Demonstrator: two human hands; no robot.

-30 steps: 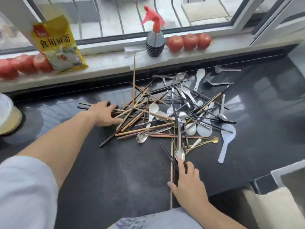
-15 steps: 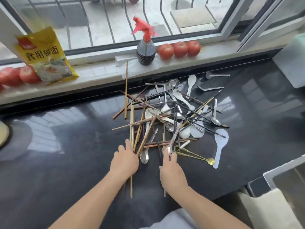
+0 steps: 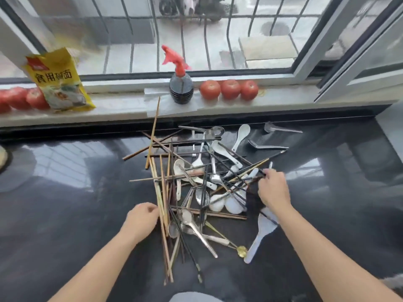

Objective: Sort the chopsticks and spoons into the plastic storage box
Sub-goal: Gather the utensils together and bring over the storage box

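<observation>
A tangled pile of chopsticks and spoons (image 3: 196, 186) lies in the middle of the dark counter (image 3: 65, 214). My left hand (image 3: 141, 219) is at the pile's left edge, its curled fingers on a bundle of wooden chopsticks (image 3: 162, 192). On the right side, my right hand (image 3: 273, 190) pinches the ends of dark chopsticks (image 3: 239, 177). White ceramic spoons (image 3: 239, 136), metal spoons (image 3: 196, 227) and a small gold spoon (image 3: 242, 251) are mixed in. A white rice paddle (image 3: 259, 234) lies under my right wrist. No plastic storage box is in view.
Two metal ladle spoons (image 3: 268, 146) lie apart at the back right. On the window sill stand a red-topped spray bottle (image 3: 181, 88), three tomatoes (image 3: 230, 89), a yellow packet (image 3: 58, 83) and more tomatoes (image 3: 19, 99). One chopstick (image 3: 154, 127) leans against the sill.
Both hands have raked the spread utensils into a tighter pile near me. The left hand moved from the far left to the pile's left edge; the right hand moved up its right side.
</observation>
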